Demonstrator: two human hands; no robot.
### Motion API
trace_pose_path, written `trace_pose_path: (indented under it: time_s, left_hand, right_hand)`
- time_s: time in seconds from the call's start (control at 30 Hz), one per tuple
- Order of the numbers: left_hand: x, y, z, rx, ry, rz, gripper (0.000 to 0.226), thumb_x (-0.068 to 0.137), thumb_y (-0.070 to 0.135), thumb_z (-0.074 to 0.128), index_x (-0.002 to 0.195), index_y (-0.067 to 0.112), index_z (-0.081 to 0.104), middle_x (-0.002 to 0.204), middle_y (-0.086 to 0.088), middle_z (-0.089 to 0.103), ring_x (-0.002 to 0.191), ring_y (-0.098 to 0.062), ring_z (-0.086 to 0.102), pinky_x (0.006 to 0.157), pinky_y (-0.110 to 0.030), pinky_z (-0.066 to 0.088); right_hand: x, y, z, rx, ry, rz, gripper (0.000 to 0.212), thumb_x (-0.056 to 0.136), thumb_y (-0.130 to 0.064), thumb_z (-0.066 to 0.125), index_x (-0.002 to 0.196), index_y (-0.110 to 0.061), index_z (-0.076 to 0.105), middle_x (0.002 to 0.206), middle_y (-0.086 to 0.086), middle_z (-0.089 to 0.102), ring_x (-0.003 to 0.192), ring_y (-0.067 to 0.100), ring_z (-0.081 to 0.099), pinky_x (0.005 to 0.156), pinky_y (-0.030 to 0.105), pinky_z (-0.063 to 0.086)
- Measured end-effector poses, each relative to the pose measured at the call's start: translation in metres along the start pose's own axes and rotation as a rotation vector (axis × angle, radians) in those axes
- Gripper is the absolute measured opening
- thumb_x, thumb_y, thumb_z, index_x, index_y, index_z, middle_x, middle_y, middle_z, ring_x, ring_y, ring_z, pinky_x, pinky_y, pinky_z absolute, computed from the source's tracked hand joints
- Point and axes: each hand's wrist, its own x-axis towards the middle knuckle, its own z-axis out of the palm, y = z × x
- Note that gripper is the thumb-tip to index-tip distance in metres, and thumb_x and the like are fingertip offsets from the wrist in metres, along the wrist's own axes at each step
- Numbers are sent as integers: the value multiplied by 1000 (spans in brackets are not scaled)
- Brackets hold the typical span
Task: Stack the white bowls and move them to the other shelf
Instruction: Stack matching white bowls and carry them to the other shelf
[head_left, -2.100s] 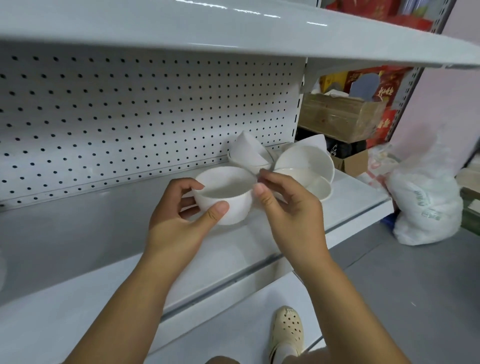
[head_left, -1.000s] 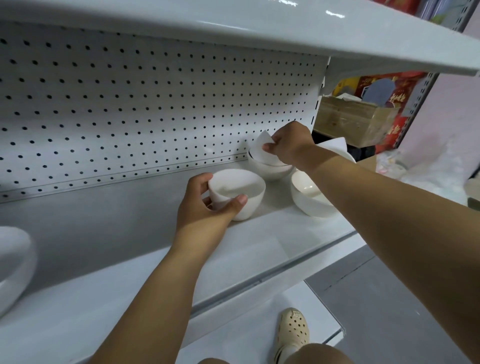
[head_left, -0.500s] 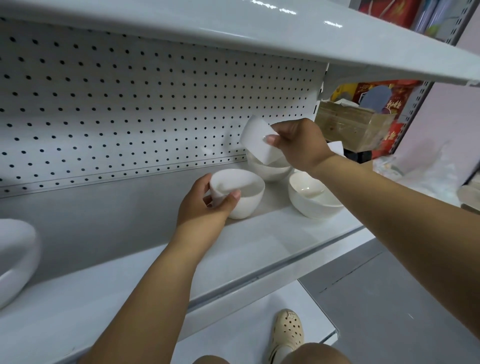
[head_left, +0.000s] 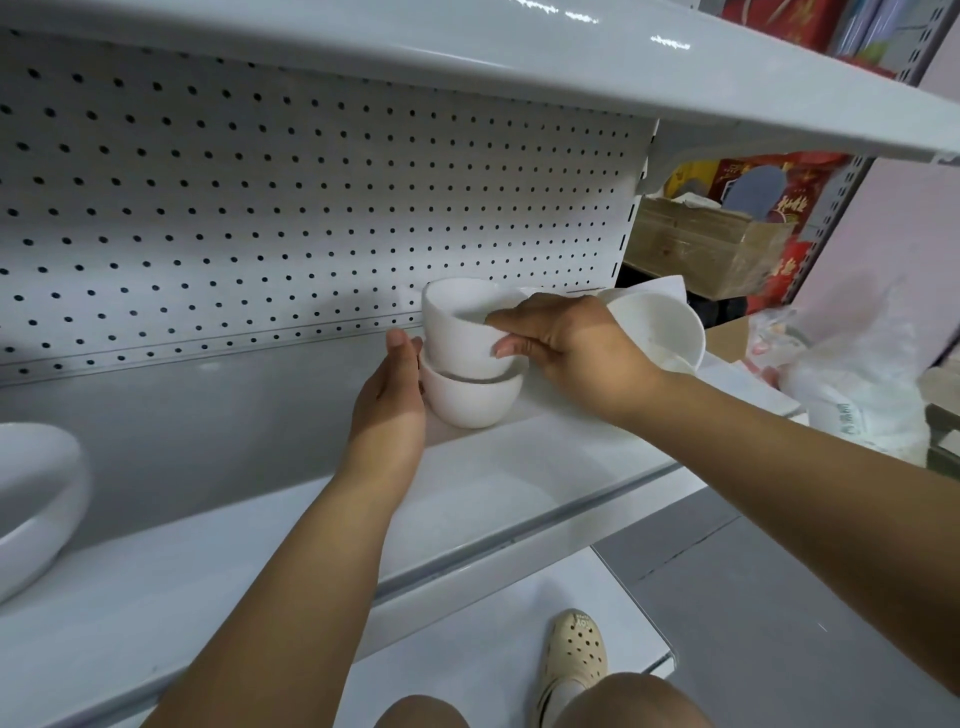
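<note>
A white bowl (head_left: 470, 402) stands on the white shelf (head_left: 519, 483). My left hand (head_left: 389, 405) holds its left side, thumb up along the wall. My right hand (head_left: 566, 348) grips a second white bowl (head_left: 457, 332) by its rim and right wall, and it sits tilted in the mouth of the lower one. Behind my right hand, more white bowls (head_left: 660, 322) lean against each other near the shelf's right end, partly hidden.
A large white bowl (head_left: 36, 499) sits at the shelf's far left. A pegboard back panel (head_left: 291, 218) and an upper shelf (head_left: 571, 78) close the space in. Cardboard boxes (head_left: 711, 249) and a plastic bag (head_left: 862, 395) lie to the right; my shoe (head_left: 574, 654) is below.
My right hand lifted a bowl from the back group, carried it left and set it into the bowl that my left hand holds.
</note>
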Motion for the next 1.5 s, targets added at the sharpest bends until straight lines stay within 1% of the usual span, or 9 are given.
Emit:
trace_pose_path:
  time_s: [0.4, 0.47, 0.57, 0.73, 0.83, 1.0, 1.13, 1.33, 1.5]
  left_hand:
    - [-4, -4, 1, 68, -20, 30, 50, 67, 98, 35, 94, 68, 64, 116, 21, 69, 115, -16, 66, 108, -44, 48]
    - [-11, 3, 5, 111, -44, 53, 42, 82, 83, 45, 117, 63, 59, 119, 20, 65, 114, -14, 64, 98, -30, 50]
    - [-18, 7, 7, 191, -57, 87, 65, 92, 56, 63, 150, 47, 35, 129, 16, 56, 112, -10, 60, 83, -21, 44]
    - [-16, 4, 7, 247, -50, 119, 74, 85, 51, 74, 148, 46, 37, 128, 16, 58, 111, -12, 62, 89, -27, 45]
    - [-16, 2, 8, 261, -31, 134, 70, 85, 51, 75, 146, 47, 39, 123, 16, 59, 109, -14, 63, 90, -30, 48]
    - [-16, 1, 7, 228, -36, 144, 61, 84, 53, 75, 137, 46, 45, 123, 15, 63, 100, -1, 64, 81, -26, 47]
    - [-18, 4, 9, 212, -81, 144, 55, 85, 52, 73, 135, 44, 51, 119, 18, 64, 94, 14, 59, 78, -17, 47]
    - [-20, 3, 12, 189, -132, 152, 44, 87, 46, 75, 127, 47, 56, 119, 16, 65, 82, 28, 58, 64, -1, 45]
    - [-19, 4, 13, 167, -111, 156, 40, 88, 43, 75, 124, 44, 58, 121, 7, 68, 82, 26, 61, 61, 3, 42]
  right_hand:
    - [-9, -8, 4, -38, -170, -13, 37, 95, -16, 66, 132, -12, 68, 131, 11, 68, 121, 20, 58, 108, 30, 44]
    - [-8, -7, -3, -42, -151, 65, 41, 93, -33, 66, 128, -12, 70, 126, 9, 70, 122, 26, 60, 106, 35, 47]
    - [-8, 1, -25, -45, -28, 151, 39, 96, -37, 65, 124, -11, 72, 123, 8, 70, 116, 18, 61, 101, 13, 40]
    - [-6, 31, -71, -109, 27, 406, 33, 103, -35, 57, 122, -13, 71, 128, 4, 69, 112, 15, 62, 98, 22, 43]
    - [-7, 56, -94, -170, 67, 555, 38, 106, -33, 53, 115, 1, 69, 121, 20, 71, 112, 37, 64, 100, 42, 48]
    - [-14, 96, -111, -195, 87, 739, 37, 108, -24, 49, 136, -2, 60, 136, 17, 62, 127, 36, 52, 93, 21, 34]
    - [-13, 122, -103, -243, 7, 833, 41, 108, -36, 47, 138, -14, 63, 147, 10, 57, 133, 34, 49, 110, 33, 33]
    - [-11, 133, -87, -60, 50, 839, 6, 99, -37, 64, 102, -32, 62, 113, 0, 65, 104, 17, 60, 92, 26, 43]
    - [-10, 165, -81, 71, 74, 890, 28, 72, -66, 73, 89, -44, 72, 125, 3, 67, 111, 28, 60, 98, 40, 50]
